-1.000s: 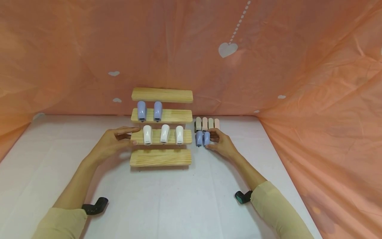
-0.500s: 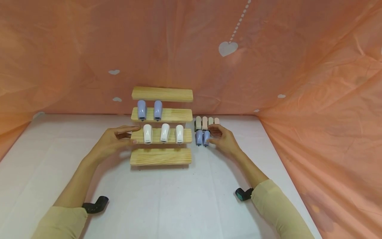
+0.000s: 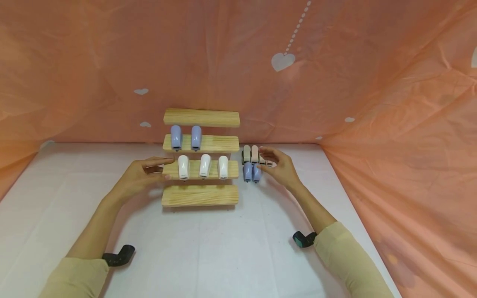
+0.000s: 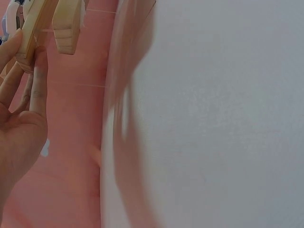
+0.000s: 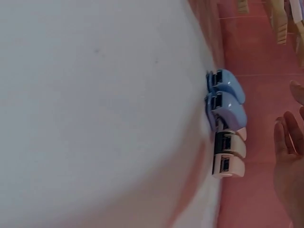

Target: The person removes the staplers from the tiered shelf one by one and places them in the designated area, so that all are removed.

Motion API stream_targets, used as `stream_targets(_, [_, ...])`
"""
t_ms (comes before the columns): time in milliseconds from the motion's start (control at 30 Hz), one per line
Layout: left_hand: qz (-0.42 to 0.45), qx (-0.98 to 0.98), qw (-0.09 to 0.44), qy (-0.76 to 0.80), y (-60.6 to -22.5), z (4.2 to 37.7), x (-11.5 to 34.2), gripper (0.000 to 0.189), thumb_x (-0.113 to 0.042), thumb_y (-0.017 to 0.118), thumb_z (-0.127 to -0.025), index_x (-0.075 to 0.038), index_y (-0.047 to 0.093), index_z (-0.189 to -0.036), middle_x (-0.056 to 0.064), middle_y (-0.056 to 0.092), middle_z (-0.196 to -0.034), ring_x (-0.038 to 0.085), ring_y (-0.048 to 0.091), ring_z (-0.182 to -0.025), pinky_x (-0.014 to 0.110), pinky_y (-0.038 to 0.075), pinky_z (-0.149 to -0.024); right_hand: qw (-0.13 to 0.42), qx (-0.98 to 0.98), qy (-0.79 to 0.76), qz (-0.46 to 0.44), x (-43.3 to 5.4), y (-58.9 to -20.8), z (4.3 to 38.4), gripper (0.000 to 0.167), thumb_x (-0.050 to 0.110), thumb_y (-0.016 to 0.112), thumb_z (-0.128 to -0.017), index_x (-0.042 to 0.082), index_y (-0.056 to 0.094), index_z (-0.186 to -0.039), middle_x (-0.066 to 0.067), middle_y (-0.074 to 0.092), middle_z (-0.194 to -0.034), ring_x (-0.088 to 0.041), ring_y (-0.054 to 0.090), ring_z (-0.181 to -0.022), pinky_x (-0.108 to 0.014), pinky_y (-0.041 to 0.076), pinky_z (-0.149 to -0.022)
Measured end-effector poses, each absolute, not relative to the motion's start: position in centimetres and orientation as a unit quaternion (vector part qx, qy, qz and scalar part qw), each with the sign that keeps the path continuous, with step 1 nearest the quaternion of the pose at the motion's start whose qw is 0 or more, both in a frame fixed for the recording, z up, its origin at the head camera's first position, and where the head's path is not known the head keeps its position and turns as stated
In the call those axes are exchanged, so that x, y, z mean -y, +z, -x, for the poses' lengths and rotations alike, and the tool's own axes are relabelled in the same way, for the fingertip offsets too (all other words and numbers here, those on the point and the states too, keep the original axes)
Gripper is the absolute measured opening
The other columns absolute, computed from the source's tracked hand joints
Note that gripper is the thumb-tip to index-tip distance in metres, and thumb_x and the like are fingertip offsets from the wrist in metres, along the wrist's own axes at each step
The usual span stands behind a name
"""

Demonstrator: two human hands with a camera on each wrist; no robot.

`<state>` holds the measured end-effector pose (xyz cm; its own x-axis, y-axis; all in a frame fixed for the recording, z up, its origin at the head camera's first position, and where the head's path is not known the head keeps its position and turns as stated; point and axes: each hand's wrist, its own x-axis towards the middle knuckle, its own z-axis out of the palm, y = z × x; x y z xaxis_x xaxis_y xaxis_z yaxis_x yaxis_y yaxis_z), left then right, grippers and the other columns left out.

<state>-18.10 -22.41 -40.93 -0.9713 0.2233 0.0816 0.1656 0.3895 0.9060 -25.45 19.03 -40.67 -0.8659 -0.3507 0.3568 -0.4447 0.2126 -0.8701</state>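
Observation:
A tiered wooden rack (image 3: 200, 195) carries white mini staplers (image 3: 205, 166) on one board and two lavender mini staplers (image 3: 196, 137) on the board behind. My left hand (image 3: 139, 176) holds the left end of the board with the white staplers, thumb in front and fingers behind; the left wrist view shows this board (image 4: 35, 28) between thumb and fingers. My right hand (image 3: 279, 167) hovers over a cluster right of the rack: two lavender staplers (image 3: 247, 171) in front, beige and pink staplers (image 3: 246, 153) behind, some partly hidden. In the right wrist view its fingers (image 5: 281, 137) are apart from the staplers.
A white cloth (image 3: 216, 256) covers the table. Orange sheeting with pale hearts (image 3: 283, 62) hangs at the back and sides. Black camera mounts (image 3: 119, 255) sit on both wrists. The rack's topmost board (image 3: 201, 118) stands close to the back sheeting.
My right hand has let go of the right lavender stapler in the cluster and moved up and back over the pink and beige ones. The left hand stays on the rack.

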Motion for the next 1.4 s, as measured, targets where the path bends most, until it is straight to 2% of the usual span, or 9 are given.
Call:
stream_targets(167, [-0.117,-0.829,0.028,0.546,-41.0,18.1,22.4,0.051,-0.019,0.078,-0.088,-0.006,0.062,-0.135,0.014,0.055,-0.14,0.005,0.062,-0.105,0.014,0.049,-0.086,0.055,0.768,0.573,-0.281,-17.9,-38.7,24.8,0.048,-0.017,0.073,-0.079,-0.017,0.056,-0.124,-0.031,0.061,-0.121,-0.048,0.056,-0.112,-0.05,0.047,-0.1])
stream_targets(300, [-0.118,-0.827,0.029,0.548,-41.0,18.0,22.4,0.051,-0.018,0.078,-0.088,-0.006,0.062,-0.135,0.014,0.055,-0.14,0.006,0.063,-0.105,0.015,0.049,-0.086,0.065,0.762,0.57,-0.3,-17.5,-39.0,25.6,0.048,-0.015,0.074,-0.08,-0.011,0.058,-0.126,-0.026,0.062,-0.122,-0.039,0.058,-0.113,-0.042,0.049,-0.1])
stream_targets(400, [-0.116,-0.83,0.029,0.545,-40.9,18.0,22.4,0.051,-0.019,0.078,-0.088,-0.007,0.062,-0.136,0.013,0.056,-0.14,0.008,0.063,-0.105,0.015,0.049,-0.087,0.063,0.754,0.575,-0.312,-16.8,-38.2,25.5,0.048,-0.013,0.074,-0.081,-0.01,0.058,-0.127,-0.028,0.061,-0.124,-0.041,0.057,-0.115,-0.042,0.048,-0.101])
stream_targets(533, [-0.119,-0.83,0.028,0.545,-40.8,18.0,22.4,0.05,-0.018,0.077,-0.089,-0.007,0.062,-0.136,0.013,0.056,-0.14,0.008,0.063,-0.104,0.015,0.05,-0.085,0.059,0.749,0.572,-0.329,-15.6,-36.2,24.5,0.047,-0.015,0.072,-0.081,-0.015,0.056,-0.125,-0.033,0.058,-0.123,-0.047,0.055,-0.115,-0.051,0.046,-0.101])
stream_targets(667, [-0.117,-0.829,0.032,0.546,-40.9,18.1,22.4,0.049,-0.017,0.076,-0.089,-0.006,0.062,-0.135,0.014,0.055,-0.14,0.008,0.062,-0.105,0.016,0.051,-0.085,0.059,0.747,0.566,-0.343,-14.8,-35.5,24.5,0.047,-0.015,0.072,-0.082,-0.016,0.055,-0.126,-0.036,0.057,-0.122,-0.049,0.054,-0.115,-0.052,0.046,-0.101])
stream_targets(767, [-0.112,-0.835,0.036,0.537,-40.8,18.2,22.4,0.05,-0.019,0.076,-0.09,-0.007,0.062,-0.136,0.013,0.055,-0.141,0.01,0.061,-0.108,0.016,0.05,-0.086,0.055,0.749,0.562,-0.347,-14.3,-35.0,24.5,0.047,-0.015,0.072,-0.083,-0.016,0.055,-0.126,-0.035,0.057,-0.123,-0.048,0.054,-0.116,-0.05,0.046,-0.102])
stream_targets(1000, [-0.116,-0.834,0.03,0.539,-40.8,18.2,22.5,0.05,-0.019,0.076,-0.09,-0.006,0.062,-0.135,0.013,0.055,-0.14,0.01,0.061,-0.109,0.015,0.049,-0.087,0.041,0.739,0.564,-0.366,-13.1,-34.8,25.5,0.05,-0.014,0.072,-0.082,-0.013,0.054,-0.129,-0.033,0.059,-0.123,-0.046,0.057,-0.115,-0.055,0.045,-0.101])
stream_targets(1200, [-0.117,-0.83,0.025,0.545,-40.9,18.0,22.5,0.05,-0.02,0.078,-0.088,-0.007,0.063,-0.135,0.009,0.058,-0.139,0.007,0.062,-0.106,0.015,0.049,-0.086,0.033,0.74,0.56,-0.371,-12.1,-35.4,27.1,0.053,-0.008,0.076,-0.083,-0.007,0.057,-0.132,-0.024,0.061,-0.127,-0.035,0.06,-0.118,-0.039,0.048,-0.103])
stream_targets(1400, [-0.123,-0.827,0.025,0.548,-41.0,18.1,22.4,0.049,-0.018,0.077,-0.089,-0.005,0.062,-0.134,0.011,0.057,-0.139,0.007,0.062,-0.106,0.016,0.05,-0.086,0.024,0.742,0.551,-0.381,-11.0,-35.1,27.2,0.051,-0.003,0.077,-0.084,-0.007,0.057,-0.131,-0.019,0.063,-0.127,-0.034,0.061,-0.118,-0.031,0.048,-0.102])
